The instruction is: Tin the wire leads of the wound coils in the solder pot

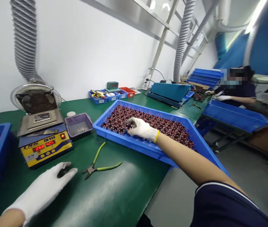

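Observation:
My right hand [140,128], in a white glove with grey fingertips, reaches into a large blue tray [134,145]. Its fingers close round a small cylindrical part with a black top and red wires [128,126], at the tray's near left. Rows of similar wired parts [152,121] fill much of that tray. Low on the left, my gloved left hand [45,187] hovers over the green bench, thumb and fingers curved apart with a dark gap between them; I see nothing held. Cutting pliers with green handles [93,167] lie spread just right of it.
A yellow-and-blue soldering station [46,145] with a fan stands behind my left hand, beside a purple tray [79,124]. Another blue tray [0,132] sits far left. Small bins [112,97] line the wall. A co-worker [238,88] sits at the right.

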`<state>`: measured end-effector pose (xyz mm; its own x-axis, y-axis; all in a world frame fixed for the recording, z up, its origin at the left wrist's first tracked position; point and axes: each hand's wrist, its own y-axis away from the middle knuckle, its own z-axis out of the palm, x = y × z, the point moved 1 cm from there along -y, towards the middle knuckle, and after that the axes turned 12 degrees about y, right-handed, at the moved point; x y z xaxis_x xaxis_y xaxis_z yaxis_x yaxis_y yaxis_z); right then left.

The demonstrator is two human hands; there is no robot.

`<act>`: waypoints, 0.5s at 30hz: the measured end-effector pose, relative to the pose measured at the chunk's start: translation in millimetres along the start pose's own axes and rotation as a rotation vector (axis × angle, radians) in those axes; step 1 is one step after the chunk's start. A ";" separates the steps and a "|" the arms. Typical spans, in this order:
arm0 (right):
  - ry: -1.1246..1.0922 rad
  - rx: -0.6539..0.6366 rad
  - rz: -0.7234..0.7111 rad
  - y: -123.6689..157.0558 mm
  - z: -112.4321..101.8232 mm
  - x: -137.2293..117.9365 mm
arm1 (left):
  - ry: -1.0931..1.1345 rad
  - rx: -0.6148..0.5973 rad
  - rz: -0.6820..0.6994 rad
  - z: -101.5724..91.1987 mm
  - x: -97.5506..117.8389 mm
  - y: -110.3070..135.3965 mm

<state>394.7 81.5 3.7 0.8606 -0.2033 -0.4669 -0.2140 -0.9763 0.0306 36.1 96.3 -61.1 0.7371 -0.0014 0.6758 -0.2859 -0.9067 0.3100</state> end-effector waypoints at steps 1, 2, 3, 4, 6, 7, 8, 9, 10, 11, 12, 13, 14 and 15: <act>0.122 0.017 -0.021 3.6 -1.6 7.2 | 0.003 0.001 0.002 0.4 -2.1 -0.6; 0.224 0.040 -0.056 5.9 -1.9 12.6 | 0.006 0.002 0.004 0.8 -3.8 -1.1; 0.310 0.065 -0.098 6.6 -1.1 16.6 | 0.012 0.001 0.007 1.1 -4.7 -1.6; 0.381 0.087 -0.144 5.7 0.9 19.5 | 0.020 -0.003 0.010 1.4 -4.7 -1.8; 0.487 0.111 -0.239 0.2 6.7 22.8 | 0.048 -0.015 0.006 1.8 -1.4 -0.3; 0.525 0.111 -0.288 -3.3 9.5 23.5 | 0.070 -0.017 0.002 2.0 2.0 1.9; 0.554 0.112 -0.326 -6.5 11.8 23.7 | 0.098 -0.013 0.001 2.0 6.4 5.2; 0.575 0.115 -0.338 -9.0 13.2 23.6 | 0.133 -0.001 0.003 2.1 11.5 9.6; 0.586 0.118 -0.328 -10.6 13.8 23.1 | 0.178 0.018 0.027 2.0 17.3 14.4; 0.585 0.130 -0.285 -11.4 13.9 22.6 | 0.231 0.054 0.063 1.6 23.2 19.0; 0.580 0.135 -0.231 -11.7 14.2 22.0 | 0.289 0.094 0.106 0.6 29.1 22.6; 0.567 0.129 -0.192 -11.2 15.6 21.0 | 0.352 0.146 0.160 -1.7 34.4 24.3; 0.541 0.139 -0.169 -9.7 18.2 19.3 | 0.377 0.203 0.173 -5.7 38.5 23.7; 0.505 0.151 -0.112 -6.6 22.2 17.4 | 0.394 0.266 0.173 -12.4 41.2 20.9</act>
<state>400.7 86.0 -24.3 0.9891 -0.1450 0.0246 -0.1403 -0.9802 -0.1399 52.8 82.6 -18.5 0.3911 -0.0483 0.9191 -0.1796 -0.9834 0.0247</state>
